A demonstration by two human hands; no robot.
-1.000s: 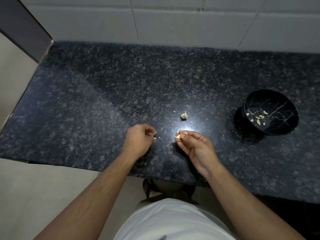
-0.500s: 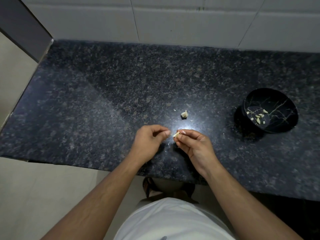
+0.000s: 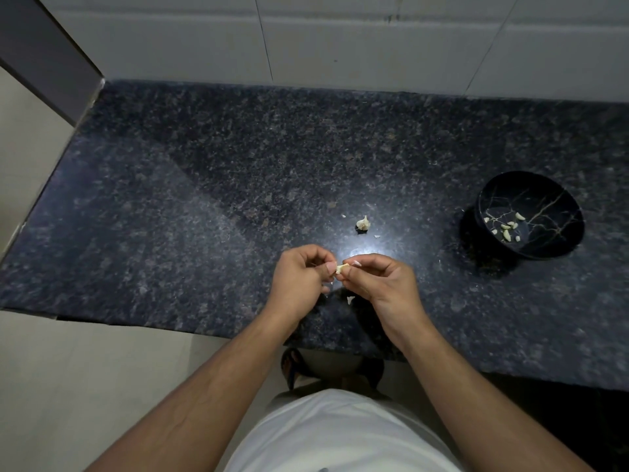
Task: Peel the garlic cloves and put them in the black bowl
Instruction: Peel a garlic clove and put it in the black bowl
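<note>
A small pale garlic clove (image 3: 341, 268) is held between both my hands over the front of the dark granite counter (image 3: 211, 206). My right hand (image 3: 381, 284) pinches it with thumb and fingertips. My left hand (image 3: 301, 277) meets it from the left, its thumb and fingertips on the clove's end. A remaining piece of the garlic bulb (image 3: 363, 223) lies on the counter just beyond my hands. The black bowl (image 3: 544, 199) with gold veins stands at the right and holds several peeled cloves (image 3: 507, 228).
Scraps of garlic skin (image 3: 350, 299) lie on the counter under and around my hands. A white tiled wall (image 3: 340, 39) runs along the back. The counter's front edge is just below my wrists, its left end by a grey post (image 3: 44, 56).
My left hand has moved right from its spot apart on the counter and joined my right hand at the clove. The right hand has hardly moved.
</note>
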